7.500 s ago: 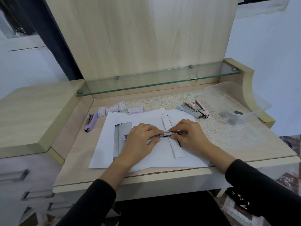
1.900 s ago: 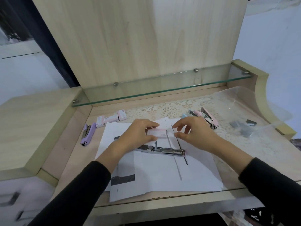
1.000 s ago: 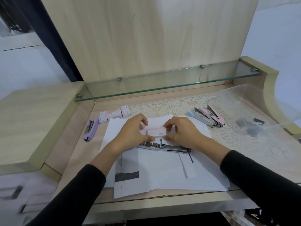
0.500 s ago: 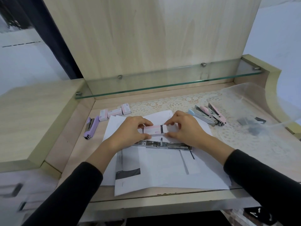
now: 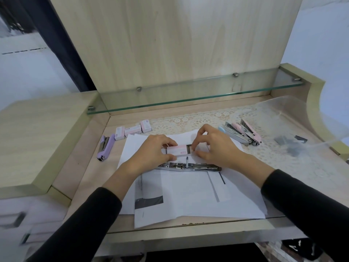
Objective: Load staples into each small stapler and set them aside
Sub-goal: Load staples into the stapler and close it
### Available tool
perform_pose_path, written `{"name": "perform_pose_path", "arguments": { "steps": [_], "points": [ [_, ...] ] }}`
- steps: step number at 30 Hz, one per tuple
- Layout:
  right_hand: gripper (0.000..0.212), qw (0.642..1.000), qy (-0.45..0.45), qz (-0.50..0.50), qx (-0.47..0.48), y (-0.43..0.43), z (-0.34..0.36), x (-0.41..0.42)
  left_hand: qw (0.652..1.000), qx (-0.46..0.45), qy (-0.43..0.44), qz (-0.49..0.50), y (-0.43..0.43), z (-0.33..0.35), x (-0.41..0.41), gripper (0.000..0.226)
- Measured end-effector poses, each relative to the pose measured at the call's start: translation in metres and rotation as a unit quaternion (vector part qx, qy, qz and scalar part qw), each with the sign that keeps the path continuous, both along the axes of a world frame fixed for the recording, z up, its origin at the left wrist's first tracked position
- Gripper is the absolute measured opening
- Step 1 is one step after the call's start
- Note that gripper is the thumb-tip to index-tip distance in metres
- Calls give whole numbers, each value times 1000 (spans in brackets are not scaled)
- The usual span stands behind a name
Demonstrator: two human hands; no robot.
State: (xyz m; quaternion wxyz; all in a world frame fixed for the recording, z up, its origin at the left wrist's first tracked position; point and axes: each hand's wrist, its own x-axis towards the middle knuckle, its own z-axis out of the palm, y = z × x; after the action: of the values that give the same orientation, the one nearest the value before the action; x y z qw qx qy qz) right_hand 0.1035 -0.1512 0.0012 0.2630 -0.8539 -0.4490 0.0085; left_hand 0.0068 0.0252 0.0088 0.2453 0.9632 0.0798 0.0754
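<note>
- The staple box [image 5: 177, 150] is held just above the white sheets [image 5: 188, 195], just behind the opened stapler [image 5: 188, 166]. Your left hand [image 5: 151, 153] grips its sleeve, fingers curled over the top and thumb underneath.
- Your right hand [image 5: 217, 146] pinches the inner tray [image 5: 189, 148], which is drawn partway out to the right, with a dark strip showing in the gap.
- The opened stapler lies flat on the sheets with its metal channel exposed. Neither hand holds it, and it looks not yet loaded.
- A purple stapler [image 5: 105, 147] lies closed on the counter [image 5: 90, 176] to the left, well apart. It is probably finished and set aside.
- A cluster of pastel staplers [image 5: 243, 134] lies on the lace mat [image 5: 207, 118] to the right. These likely still wait, so most of the job seems left.
- Three spare boxes [image 5: 132, 129] sit at the back, and a clear tub [image 5: 279, 114] on the right holds dark bits too blurred to name.
</note>
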Motion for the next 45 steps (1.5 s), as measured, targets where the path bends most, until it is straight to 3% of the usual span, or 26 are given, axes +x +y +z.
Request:
{"name": "perform_pose_path", "arguments": {
  "steps": [8, 22, 26, 31, 39, 45],
  "points": [
    [11, 996, 64, -68, 0, 4, -2, 4, 1000, -2, -12, 5, 0, -3, -2, 37],
    [33, 971, 160, -179, -13, 24, 6, 2, 999, 16, -48, 5, -3, -10, -6, 35],
    [30, 964, 189, -183, -24, 27, 7, 5, 999, 24, -46, 5, -3, -10, -6, 36],
    [7, 966, 199, -165, -19, 30, 4, 9, 999, 23, -43, 3, -2, -10, -7, 36],
    [13, 980, 164, -108, 44, 14, -3, 3, 999, 24, -39, 5, -2, -10, -7, 36],
    [20, 984, 154, -77, 35, 10, -4, 5, 999, 26, -38, 7, -3, -9, -7, 35]
  ]
}}
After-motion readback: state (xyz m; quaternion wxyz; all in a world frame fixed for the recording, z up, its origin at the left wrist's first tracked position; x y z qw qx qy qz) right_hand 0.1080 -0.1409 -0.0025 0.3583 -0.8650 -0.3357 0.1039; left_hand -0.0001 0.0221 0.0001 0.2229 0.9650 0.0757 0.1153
